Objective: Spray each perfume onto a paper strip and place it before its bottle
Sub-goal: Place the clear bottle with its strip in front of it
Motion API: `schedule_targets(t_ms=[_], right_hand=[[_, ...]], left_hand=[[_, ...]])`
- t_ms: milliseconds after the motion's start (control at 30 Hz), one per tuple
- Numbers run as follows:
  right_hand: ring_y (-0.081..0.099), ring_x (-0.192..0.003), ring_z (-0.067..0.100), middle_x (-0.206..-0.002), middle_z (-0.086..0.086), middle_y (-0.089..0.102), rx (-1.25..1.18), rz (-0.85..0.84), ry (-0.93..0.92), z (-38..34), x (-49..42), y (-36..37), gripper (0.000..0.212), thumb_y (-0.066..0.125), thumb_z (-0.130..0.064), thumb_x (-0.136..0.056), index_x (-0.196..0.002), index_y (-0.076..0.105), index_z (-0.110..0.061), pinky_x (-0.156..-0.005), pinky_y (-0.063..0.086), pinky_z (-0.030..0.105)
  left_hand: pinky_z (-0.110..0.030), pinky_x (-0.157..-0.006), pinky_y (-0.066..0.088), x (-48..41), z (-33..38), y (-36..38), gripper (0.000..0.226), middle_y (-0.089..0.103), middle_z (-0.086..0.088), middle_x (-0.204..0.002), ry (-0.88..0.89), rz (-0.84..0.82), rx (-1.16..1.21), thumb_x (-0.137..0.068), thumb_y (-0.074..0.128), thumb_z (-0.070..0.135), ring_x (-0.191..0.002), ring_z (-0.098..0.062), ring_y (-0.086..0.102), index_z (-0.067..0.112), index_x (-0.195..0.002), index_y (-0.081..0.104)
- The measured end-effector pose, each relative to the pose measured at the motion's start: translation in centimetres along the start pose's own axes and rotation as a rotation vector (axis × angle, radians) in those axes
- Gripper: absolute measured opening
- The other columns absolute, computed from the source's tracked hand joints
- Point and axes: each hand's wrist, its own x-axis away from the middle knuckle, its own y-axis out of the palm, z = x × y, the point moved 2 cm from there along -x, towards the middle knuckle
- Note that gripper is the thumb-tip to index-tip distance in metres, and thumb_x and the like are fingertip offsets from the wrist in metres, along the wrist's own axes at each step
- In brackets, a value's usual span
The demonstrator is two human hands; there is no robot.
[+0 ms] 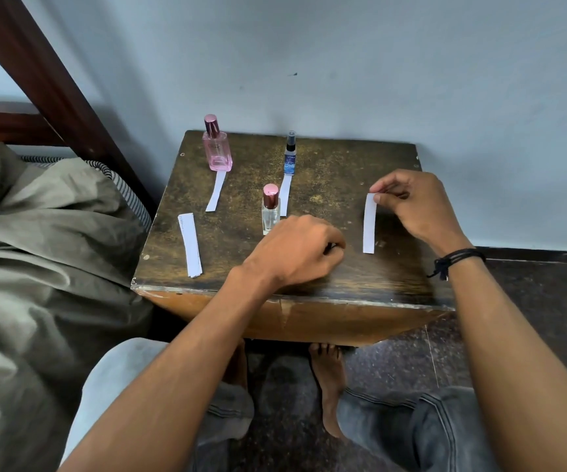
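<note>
Seen from the head camera, looking down: a person sits at a small dark wooden table point(326, 158) set against a pale wall.

The right hand point(415, 206) is raised over the right part of the table, thumb and forefinger pinching the top end of a white paper strip point(370, 223), which hangs straight down from the fingertips. A black cord bracelet point(455, 262) circles that wrist.

The left hand point(295, 253) rests near the middle of the table, fingers curled loosely inward; whether it holds anything cannot be told. Just beyond its knuckles stands a small clear bottle point(270, 212) with a pink cap, upright.

Farther from the left hand, toward the wall, a pink bottle point(217, 148) stands upright with a paper strip lying flat in front of it point(216, 190). To its right, between the hands and farther back, a slim blue spray bottle point(290, 156) stands upright with its own strip point(285, 195) laid before it.

To the left of the left hand, near the table's edge, lies a small stack of unused strips point(190, 245).

Left of the table is a bed with a grey-green blanket point(37, 250).
</note>
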Motion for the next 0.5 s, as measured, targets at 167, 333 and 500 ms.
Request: schedule_targets(t_ms=[167, 333, 500], right_hand=[[0.067, -0.087, 0.004, -0.093, -0.003, 0.073, 0.013, 0.050, 0.036, 1.2, 0.0, -1.0, 0.012, 0.075, -0.009, -0.090, -0.094, 0.075, -0.020, -0.074, 0.045, 0.011], [0.069, -0.090, 0.010, -0.095, -0.001, 0.074, -0.005, 0.093, 0.068, 2.4, -0.2, -1.7, 0.014, 0.075, -0.008, -0.089, -0.094, 0.073, -0.021, -0.082, 0.052, 0.021], [0.065, -0.085, 0.002, -0.094, -0.002, 0.072, -0.012, 0.130, 0.067, 2.6, -0.6, -1.9, 0.012, 0.075, -0.010, -0.090, -0.095, 0.072, -0.020, -0.076, 0.046, 0.012]], left_hand=[[-0.040, -0.081, 0.055, -0.8, 1.0, 1.3, 0.034, 0.063, 0.007, -0.110, 0.000, -0.017, -0.016, -0.099, 0.049, 0.035, -0.108, -0.019, 0.061, 0.026, -0.127, 0.067], [-0.038, -0.091, 0.050, -1.9, 1.5, 3.4, 0.044, 0.055, 0.004, -0.122, -0.006, 0.011, -0.021, -0.102, 0.046, 0.042, -0.113, -0.018, 0.048, 0.023, -0.140, 0.055], [-0.044, -0.096, 0.048, -2.6, 1.7, 4.6, 0.047, 0.054, 0.001, -0.126, -0.009, 0.005, -0.081, -0.102, 0.044, 0.048, -0.110, -0.023, 0.049, 0.023, -0.141, 0.054]])
